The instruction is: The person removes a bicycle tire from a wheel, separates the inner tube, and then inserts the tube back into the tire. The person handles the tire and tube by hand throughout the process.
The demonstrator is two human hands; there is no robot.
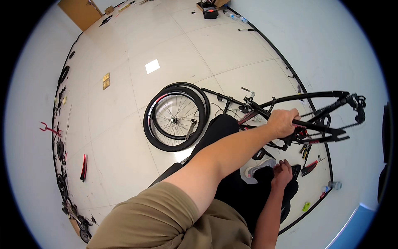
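My left hand (282, 123), its arm reaching across my body, is closed around a tube of a black bicycle frame (309, 96). The wheelless rear end of the frame points right, with the chain (352, 124) and rear derailleur (360, 108) hanging on it. Below it, my right hand (282, 173) is held near my shoe (260, 167) with its fingers curled together; what they hold, if anything, is hidden. A pedal (259, 155) shows under the frame. Left of my knee lie two stacked wheels (148, 124), with an adjustable wrench (191, 128) on the spokes.
Screwdrivers (306, 152), a red and black fender (309, 168) and a plastic bottle (335, 185) lie by the right wall. Another red strip (83, 168) and gold packets (106, 81) are on the left floor. Bike parts line the left wall; a toolbox (210, 14) stands far back.
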